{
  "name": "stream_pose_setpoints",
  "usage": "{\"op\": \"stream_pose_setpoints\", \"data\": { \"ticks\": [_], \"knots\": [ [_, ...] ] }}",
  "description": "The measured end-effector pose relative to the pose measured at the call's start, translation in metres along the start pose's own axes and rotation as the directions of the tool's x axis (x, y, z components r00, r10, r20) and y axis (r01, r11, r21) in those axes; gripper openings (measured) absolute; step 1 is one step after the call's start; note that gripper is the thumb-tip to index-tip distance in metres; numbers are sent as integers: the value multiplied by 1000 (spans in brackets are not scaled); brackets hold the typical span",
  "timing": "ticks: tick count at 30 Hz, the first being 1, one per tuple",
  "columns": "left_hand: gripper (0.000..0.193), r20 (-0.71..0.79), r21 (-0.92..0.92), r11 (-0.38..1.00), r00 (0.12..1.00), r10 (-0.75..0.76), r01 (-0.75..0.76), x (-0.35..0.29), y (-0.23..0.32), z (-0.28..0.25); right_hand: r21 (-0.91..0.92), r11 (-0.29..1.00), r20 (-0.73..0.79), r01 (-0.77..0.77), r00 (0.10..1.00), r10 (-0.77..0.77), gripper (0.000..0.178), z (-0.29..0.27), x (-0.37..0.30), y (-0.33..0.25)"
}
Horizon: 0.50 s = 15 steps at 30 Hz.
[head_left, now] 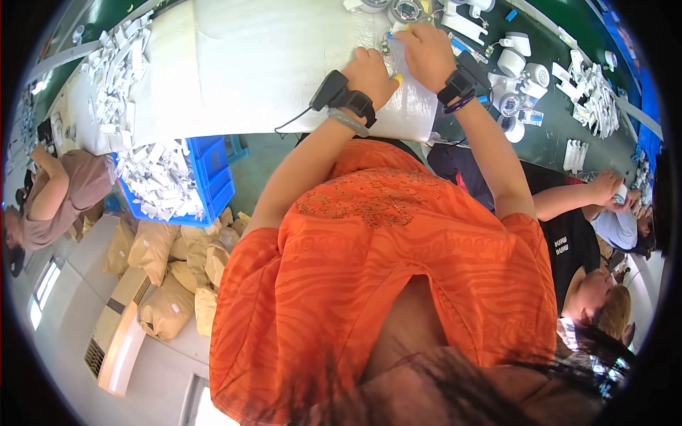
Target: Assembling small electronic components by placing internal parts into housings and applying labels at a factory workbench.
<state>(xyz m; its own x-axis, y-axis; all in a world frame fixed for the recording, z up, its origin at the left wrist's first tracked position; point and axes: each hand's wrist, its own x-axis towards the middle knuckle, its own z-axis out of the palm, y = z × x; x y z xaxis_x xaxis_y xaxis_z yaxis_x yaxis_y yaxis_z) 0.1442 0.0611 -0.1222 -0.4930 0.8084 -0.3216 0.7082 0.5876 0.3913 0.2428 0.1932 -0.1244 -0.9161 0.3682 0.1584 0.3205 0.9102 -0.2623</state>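
Note:
My left hand [371, 77] is over the edge of a white sheet on the table, fingers curled and a yellow cover on the thumb tip. Whatever it may grip is hidden by the fingers. Close beside it, my right hand [426, 58] is bent in a pinch, with yellow on its fingertip. A tiny blue piece [389, 35] shows at those fingertips, too small to name. Just beyond the hands lies a round white housing with an exposed inside [407, 10]. A blue cylinder [460, 46] with thin wires is next to my right hand.
White round-headed housings [511, 62] crowd the dark green tabletop at right, near a heap of white parts [597, 96]. Another white heap [119, 74] lies far left. A blue crate [213, 181] of white pieces stands below, by tan sacks [167, 309]. Co-workers sit both sides.

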Motion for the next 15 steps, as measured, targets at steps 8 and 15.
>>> {"op": "stream_pose_setpoints", "data": {
  "ticks": [8,15],
  "knots": [
    [45,26,-79,993,995,92,-89,5,-26,-11,-89,950,-56,300,951,-305,17,0,17,-1],
    [40,448,-870,316,874,187,378,-14,-52,-77,283,909,86,306,936,-341,14,-34,32,-3]
  ]
}}
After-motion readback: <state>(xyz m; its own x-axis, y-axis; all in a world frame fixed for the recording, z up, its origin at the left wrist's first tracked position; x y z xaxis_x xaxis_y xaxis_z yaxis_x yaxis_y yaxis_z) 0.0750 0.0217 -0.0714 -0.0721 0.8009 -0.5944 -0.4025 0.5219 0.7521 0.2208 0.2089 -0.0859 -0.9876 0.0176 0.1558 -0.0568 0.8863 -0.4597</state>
